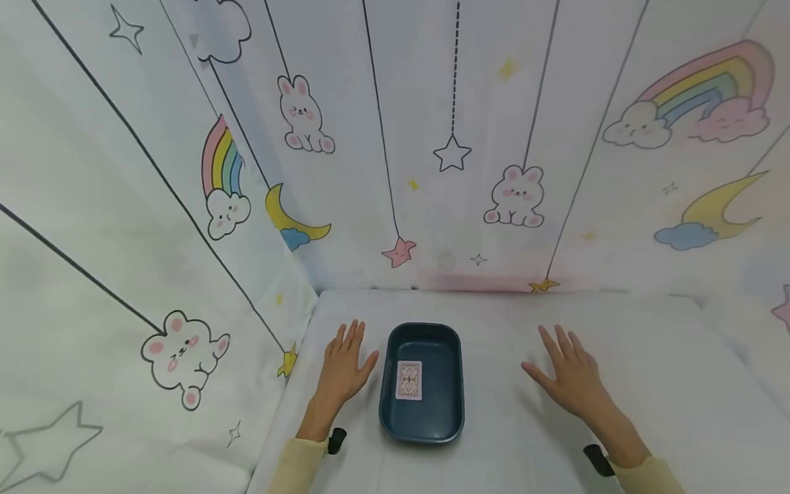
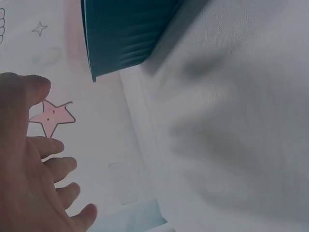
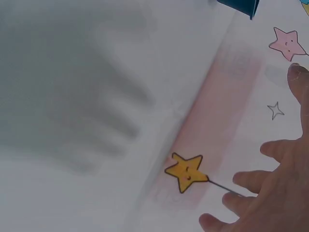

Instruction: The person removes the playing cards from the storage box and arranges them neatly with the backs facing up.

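Note:
A dark blue rectangular tray point(image 1: 441, 418) with rounded corners stands on the white-covered table. Inside it, toward the left side, a playing card point(image 1: 409, 381) lies with its patterned back up. My left hand point(image 1: 343, 370) is held just left of the tray, fingers spread and nothing in it. Farther off on the right, my right hand point(image 1: 570, 374) also has its fingers spread and holds nothing. In the left wrist view the tray's outer wall point(image 2: 128, 34) shows above the left hand point(image 2: 34, 164). Only a corner of the tray point(image 3: 244, 6) appears in the right wrist view.
White cloth point(image 1: 506, 466) covers the table. Behind and to the left hang white sheets point(image 1: 345, 206) printed with bunnies, stars, moons and rainbows, meeting the table's back and left edges. Each wrist wears a dark band piece point(image 1: 336, 440) near a pale yellow sleeve point(image 1: 299, 466).

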`<state>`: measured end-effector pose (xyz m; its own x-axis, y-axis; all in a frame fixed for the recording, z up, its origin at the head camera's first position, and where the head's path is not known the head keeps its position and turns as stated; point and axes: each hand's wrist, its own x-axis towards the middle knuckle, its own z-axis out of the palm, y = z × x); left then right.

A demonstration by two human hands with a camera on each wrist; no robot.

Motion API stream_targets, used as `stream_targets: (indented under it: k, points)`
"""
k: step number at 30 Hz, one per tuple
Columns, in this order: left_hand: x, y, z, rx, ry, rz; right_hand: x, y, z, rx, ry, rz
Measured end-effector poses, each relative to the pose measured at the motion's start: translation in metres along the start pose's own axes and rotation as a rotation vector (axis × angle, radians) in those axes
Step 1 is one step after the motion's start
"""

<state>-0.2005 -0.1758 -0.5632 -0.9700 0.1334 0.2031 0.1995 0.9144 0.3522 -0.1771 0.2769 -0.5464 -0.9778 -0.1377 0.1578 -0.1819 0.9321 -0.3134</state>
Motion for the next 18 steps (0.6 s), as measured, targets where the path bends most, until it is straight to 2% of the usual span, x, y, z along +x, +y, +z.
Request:
stream_targets:
  k: [6,12,18]
  points:
    - [-0.012,0.008,-0.002,-0.075,-0.011,-0.07,0.014,-0.024,0.0,0.042,0.024,-0.094]
    - [-0.023,0.021,0.003,-0.116,-0.005,-0.105,0.038,-0.064,0.004,0.077,0.001,-0.237]
    - [-0.029,0.025,0.018,-0.181,-0.063,-0.143,0.064,-0.124,0.017,0.007,-0.13,-0.37]
